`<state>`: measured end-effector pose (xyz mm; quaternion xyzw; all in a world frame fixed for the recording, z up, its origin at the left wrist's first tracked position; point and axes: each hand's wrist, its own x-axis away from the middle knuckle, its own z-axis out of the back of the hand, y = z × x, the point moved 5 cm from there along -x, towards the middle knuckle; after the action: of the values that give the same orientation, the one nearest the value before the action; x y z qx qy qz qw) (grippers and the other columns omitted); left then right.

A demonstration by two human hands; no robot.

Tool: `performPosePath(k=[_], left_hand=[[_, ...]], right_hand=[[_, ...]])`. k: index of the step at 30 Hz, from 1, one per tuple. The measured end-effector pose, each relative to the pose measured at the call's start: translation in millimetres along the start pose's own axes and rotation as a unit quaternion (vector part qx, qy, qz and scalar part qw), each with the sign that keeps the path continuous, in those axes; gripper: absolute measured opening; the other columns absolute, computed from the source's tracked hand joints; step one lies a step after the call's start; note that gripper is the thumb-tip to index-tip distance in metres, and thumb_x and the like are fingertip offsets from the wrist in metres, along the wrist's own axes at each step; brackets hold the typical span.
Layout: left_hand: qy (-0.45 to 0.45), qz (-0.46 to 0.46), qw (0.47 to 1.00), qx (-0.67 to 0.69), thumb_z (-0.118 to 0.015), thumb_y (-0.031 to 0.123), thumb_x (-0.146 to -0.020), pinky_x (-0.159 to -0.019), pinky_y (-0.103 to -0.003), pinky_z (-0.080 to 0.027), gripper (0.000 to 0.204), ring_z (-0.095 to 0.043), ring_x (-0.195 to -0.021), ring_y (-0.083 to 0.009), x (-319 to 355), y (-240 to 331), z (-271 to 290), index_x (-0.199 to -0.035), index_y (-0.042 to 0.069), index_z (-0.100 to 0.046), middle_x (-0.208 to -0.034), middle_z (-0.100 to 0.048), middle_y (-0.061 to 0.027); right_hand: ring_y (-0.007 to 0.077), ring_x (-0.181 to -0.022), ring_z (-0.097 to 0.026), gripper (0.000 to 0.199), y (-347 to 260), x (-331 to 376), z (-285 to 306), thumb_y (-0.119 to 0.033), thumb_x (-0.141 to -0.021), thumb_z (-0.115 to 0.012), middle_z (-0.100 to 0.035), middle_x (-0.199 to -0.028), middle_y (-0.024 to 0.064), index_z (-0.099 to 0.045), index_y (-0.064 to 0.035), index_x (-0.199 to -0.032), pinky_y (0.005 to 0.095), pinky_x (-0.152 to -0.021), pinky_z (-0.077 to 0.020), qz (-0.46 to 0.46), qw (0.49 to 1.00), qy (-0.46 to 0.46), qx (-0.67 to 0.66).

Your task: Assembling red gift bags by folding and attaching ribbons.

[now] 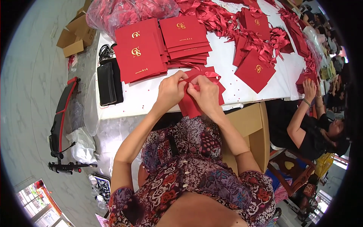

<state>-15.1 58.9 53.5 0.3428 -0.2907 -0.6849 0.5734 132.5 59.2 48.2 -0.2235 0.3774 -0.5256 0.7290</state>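
Note:
At the table's near edge, a small red paper gift bag (190, 108) hangs partly over my lap, between my hands. My left hand (171, 90) pinches the bag's upper part with thumb and bent fingers. Close beside it, my right hand (207, 94) is closed in a pinch at the same spot. A shiny red ribbon (214, 75) shows just beyond the right knuckles. My fingers hide whether the ribbon runs between the fingertips. Under and behind this bag, another red bag piece (207, 69) lies flat on the white table (140, 109).
Stacked red bags (141, 53) and a second stack (185, 32) lie ahead. A black phone case (107, 84) sits left. Beribboned bags (257, 71) are spread to the right. A cardboard box (247, 121) stands by my right arm. A co-worker (315, 128) handles red bags further right.

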Motion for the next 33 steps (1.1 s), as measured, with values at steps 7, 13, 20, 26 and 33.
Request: performPosePath(k=[7, 13, 20, 26, 33], left_hand=[[0.059, -0.061, 0.995, -0.044, -0.061, 0.001, -0.086, -0.071, -0.042, -0.053, 0.014, -0.068, -0.081, -0.0373, 12.0, 19.4, -0.6, -0.099, 0.003, -0.066, -0.092, -0.070, -0.0171], [0.085, -0.141, 0.977, -0.137, -0.061, 0.001, -0.086, -0.066, -0.043, -0.052, 0.011, -0.065, -0.073, -0.0363, 15.5, 25.7, -7.8, -0.096, 0.003, -0.065, -0.086, -0.069, -0.0161], [0.043, -0.032, 0.998, 0.024, -0.075, 0.012, -0.084, -0.051, -0.030, -0.042, 0.017, -0.053, -0.052, -0.0164, 1.7, 1.1, 11.6, -0.094, 0.004, -0.064, -0.076, -0.067, -0.0084], [0.060, -0.103, 0.993, 0.014, -0.081, 0.011, -0.079, -0.053, -0.030, -0.045, 0.021, -0.056, -0.056, -0.0161, 6.2, 15.5, 2.9, -0.092, 0.003, -0.066, -0.080, -0.068, -0.0071], [0.070, -0.220, 0.973, 0.011, -0.078, 0.007, -0.080, -0.061, -0.034, -0.051, 0.013, -0.062, -0.069, -0.0231, 8.3, 22.0, 3.7, -0.087, 0.003, -0.068, -0.080, -0.064, -0.0082]], right_hand=[[0.0234, -0.065, -0.067, 0.017, 13.9, -1.7, 4.4, -0.014, -0.084, -0.073, -0.068, -0.074, 0.0143, -0.066, 0.0014, -0.085, 0.0344, -0.062, -0.0515, -0.112, 0.981, -0.065, -0.144], [0.0274, -0.069, -0.068, 0.014, 3.4, 0.6, 7.2, -0.014, -0.087, -0.071, -0.069, -0.080, 0.0144, -0.068, -0.0010, -0.093, 0.0371, -0.063, -0.0512, -0.084, 0.990, -0.071, -0.088], [0.0345, -0.083, -0.065, 0.013, -20.3, -16.4, 28.8, -0.014, -0.091, -0.067, -0.067, -0.090, 0.0153, -0.069, -0.0021, -0.096, 0.0421, -0.074, -0.0503, 0.029, 0.995, -0.057, -0.080], [0.0352, -0.080, -0.062, 0.020, 7.5, -43.9, 26.0, -0.021, -0.090, -0.067, -0.067, -0.085, 0.0141, -0.071, -0.0011, -0.089, 0.0433, -0.076, -0.0484, 0.082, 0.980, -0.181, -0.008], [0.0082, -0.074, -0.062, 0.020, 35.2, -53.1, 6.7, -0.017, -0.090, -0.071, -0.073, -0.080, 0.0040, -0.073, 0.0031, -0.092, 0.0277, -0.068, -0.0488, -0.081, 0.897, -0.374, -0.220]])
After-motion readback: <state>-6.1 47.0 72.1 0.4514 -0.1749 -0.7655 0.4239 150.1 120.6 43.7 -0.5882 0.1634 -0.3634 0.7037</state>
